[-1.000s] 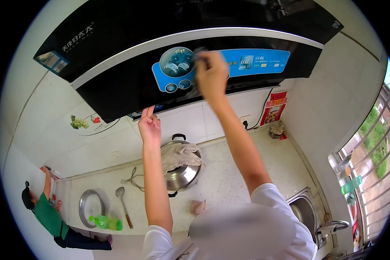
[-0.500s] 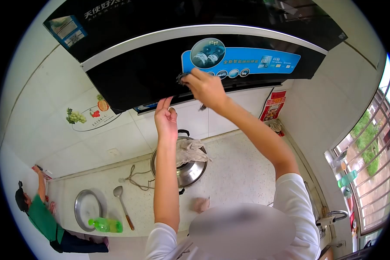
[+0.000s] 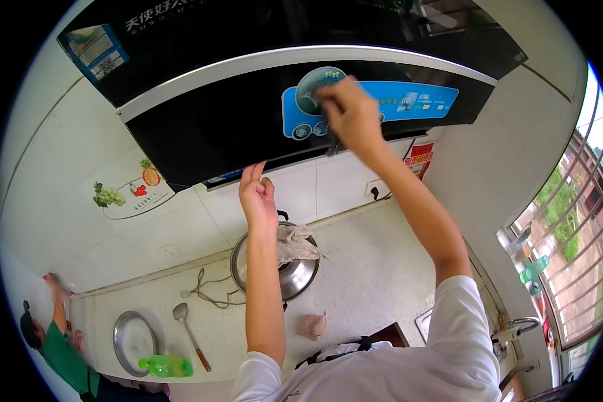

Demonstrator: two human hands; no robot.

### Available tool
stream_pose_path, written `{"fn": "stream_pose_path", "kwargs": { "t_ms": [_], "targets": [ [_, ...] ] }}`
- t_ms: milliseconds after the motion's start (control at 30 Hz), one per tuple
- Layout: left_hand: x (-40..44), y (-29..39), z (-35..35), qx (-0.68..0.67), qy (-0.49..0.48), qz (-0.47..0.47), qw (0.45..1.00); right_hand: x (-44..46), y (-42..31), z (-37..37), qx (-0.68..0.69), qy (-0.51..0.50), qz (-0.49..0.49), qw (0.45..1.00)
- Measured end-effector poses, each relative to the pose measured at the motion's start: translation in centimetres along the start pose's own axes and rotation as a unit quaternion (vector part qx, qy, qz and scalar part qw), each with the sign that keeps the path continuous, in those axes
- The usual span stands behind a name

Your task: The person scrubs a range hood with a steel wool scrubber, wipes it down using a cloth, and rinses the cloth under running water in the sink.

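One right hand point(image 3: 356, 119): yours pinches a dark wad point(image 3: 335, 145) at the sticker point(image 3: 415, 100), apparently rubbing.
One left hand point(image 3: 258, 201): loosely open, at the hood's point(image 3: 208, 114) near edge.
Sticker: a further stroke likely needs light pressure.

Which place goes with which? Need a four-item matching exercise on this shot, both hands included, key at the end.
Things
1. green bottle
2. light cloth
3. left hand
4. right hand

Places
A. draped on the round metal lid
B. fingertips at the lower edge of the black hood
C. on its side, by the round metal tray
D. raised in front of the blue label

Pairs: 1-C, 2-A, 3-B, 4-D
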State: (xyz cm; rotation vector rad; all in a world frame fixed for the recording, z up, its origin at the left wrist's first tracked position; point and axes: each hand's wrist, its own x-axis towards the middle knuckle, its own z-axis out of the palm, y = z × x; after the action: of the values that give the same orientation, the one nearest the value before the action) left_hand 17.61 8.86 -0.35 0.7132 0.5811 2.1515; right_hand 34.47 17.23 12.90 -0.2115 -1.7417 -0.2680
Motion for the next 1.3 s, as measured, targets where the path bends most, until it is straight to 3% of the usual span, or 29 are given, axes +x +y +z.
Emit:
{"fn": "stream_pose_path", "kwargs": {
  "t_ms": [67, 167, 267, 333, 467, 533, 567, 667, 733, 800, 867, 933, 1067, 1100, 1167, 1267, 1300],
  "targets": [
    [-0.3, -0.1, 0.7, -0.026, 0.031, 0.015, 0.999, 1.8, 0.3, -0.9, 0.025, 0.064, 0.091, 0.994],
    [-0.2, -0.7, 0.5, -0.024, 0.036, 0.027, 0.999, -0.8, 0.4, 1.1, 0.030, 0.058, 0.066, 0.996],
    [0.5, -1.4, 0.7, -0.046, 0.035, 0.047, 0.997, -4.8, -2.1, 3.8, 0.043, -0.059, 0.053, 0.996],
    [1.2, -1.5, 0.8, -0.058, 0.082, 0.041, 0.994, -4.7, -2.4, 3.3, 0.029, -0.073, 0.071, 0.994],
    [1.2, -1.4, 0.3, -0.041, 0.051, 0.050, 0.997, -3.6, 0.9, 1.1, 0.075, 0.115, 0.151, 0.979],
    [1.3, -1.6, 0.3, -0.037, 0.049, 0.056, 0.997, -3.4, 1.5, 1.0, 0.094, 0.144, 0.225, 0.959],
    [1.6, -2.0, 0.2, -0.067, 0.039, 0.059, 0.995, -3.8, 0.7, 2.0, 0.091, 0.148, 0.177, 0.969],
    [2.5, -3.4, -0.2, -0.110, 0.023, 0.075, 0.991, -4.7, -2.5, 3.5, 0.108, -0.024, 0.139, 0.984],
    [2.5, -3.8, 1.0, -0.125, 0.011, 0.095, 0.988, -4.3, -1.4, 2.8, 0.117, 0.003, 0.138, 0.983],
    [0.8, -5.5, 3.6, -0.149, 0.054, 0.017, 0.987, -4.4, 1.2, 1.2, 0.121, 0.116, 0.161, 0.973],
    [-0.6, -7.1, 5.1, -0.085, -0.055, -0.022, 0.995, -4.3, 2.7, -0.4, 0.102, 0.149, 0.206, 0.962],
    [-1.5, -7.4, 6.8, -0.057, -0.065, -0.035, 0.996, -4.6, 2.6, -0.1, 0.101, 0.153, 0.209, 0.960],
    [-1.3, -7.5, 6.1, -0.017, -0.127, -0.031, 0.991, -5.4, 0.3, 1.8, 0.099, -0.032, 0.138, 0.985],
    [-1.3, -7.6, 5.9, -0.017, -0.104, -0.033, 0.994, -5.3, 0.7, 1.3, 0.099, -0.033, 0.131, 0.986],
    [-1.0, -7.5, 5.7, -0.017, -0.086, -0.040, 0.995, -5.1, 2.7, -0.3, 0.107, 0.007, 0.139, 0.985],
    [-0.9, -6.7, 5.9, 0.029, -0.155, -0.036, 0.987, -5.2, 5.9, -2.5, 0.122, 0.091, 0.220, 0.963],
    [-1.1, -6.6, 6.2, 0.039, -0.154, -0.031, 0.987, -5.5, 6.0, -2.1, 0.122, 0.111, 0.193, 0.967]
  ]
}}
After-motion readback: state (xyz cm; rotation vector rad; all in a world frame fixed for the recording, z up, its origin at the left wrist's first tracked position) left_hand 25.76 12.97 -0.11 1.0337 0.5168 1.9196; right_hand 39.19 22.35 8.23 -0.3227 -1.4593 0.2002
